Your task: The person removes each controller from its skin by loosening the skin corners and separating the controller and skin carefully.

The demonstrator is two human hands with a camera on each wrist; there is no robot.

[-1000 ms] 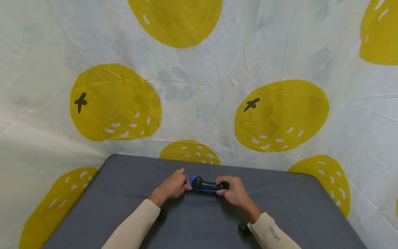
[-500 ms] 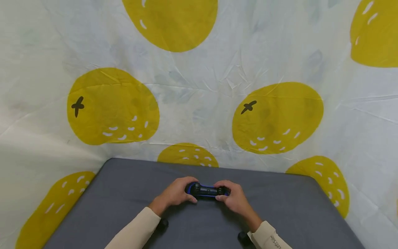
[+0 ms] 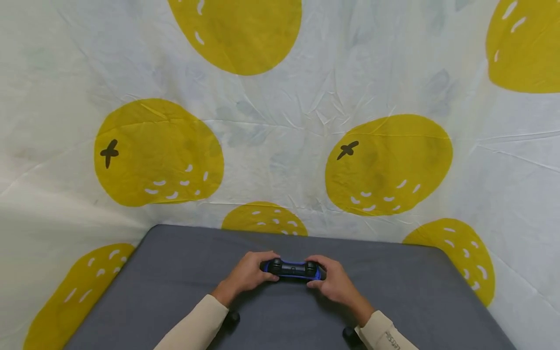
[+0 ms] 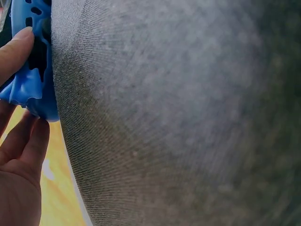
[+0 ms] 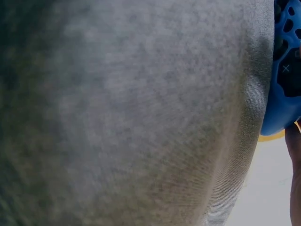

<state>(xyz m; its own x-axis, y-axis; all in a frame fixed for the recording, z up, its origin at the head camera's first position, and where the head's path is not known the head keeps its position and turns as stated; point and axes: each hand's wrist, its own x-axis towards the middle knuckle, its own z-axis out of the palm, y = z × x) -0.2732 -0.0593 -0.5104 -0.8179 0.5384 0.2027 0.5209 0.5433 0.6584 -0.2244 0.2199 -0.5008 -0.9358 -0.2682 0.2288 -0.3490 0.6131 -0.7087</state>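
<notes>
Game controller (image 3: pixel 293 269), black body in a blue cover (image 4: pixel 49 106), at the middle of the far half of the grey surface, between two hands; whether it rests there or is held just above, hard to say. Its long edge with triggers (image 3: pixel 274 266) faces up at the head.

Handling, as I'd judge it from here: light, stiff inside, soft outside. Cover looks rubbery and stretchy, a bit grabby rather than slippery, so it may bunch or pull under a thumb. Nothing very fragile, though a drop wouldn't do it good. Best hold is by the two end handles, thumb one side, fingers the other. On the left-hand end the cover has a loose, folded flap (image 4: pixel 26 87) (looks not fully seated, my guess); on the right it lies smooth below the cross button (image 5: pixel 286 68).

Left grip (image 3: pixel 250 270): closed part-way, only as wide as the handle is thick, thumb on the near face, fingers curled to the lower end and touching blue. Right grip (image 3: pixel 333 278): same sort of clasp on the other end, thumb and fingers either side; its own wrist view catches just a sliver. Pressure, no idea.

Further out: beige sleeves (image 3: pixel 194 324), grey surface (image 3: pixel 175 272), then white cloth (image 3: pixel 271 160) printed with yellow fruit (image 3: pixel 159 153) behind.
</notes>
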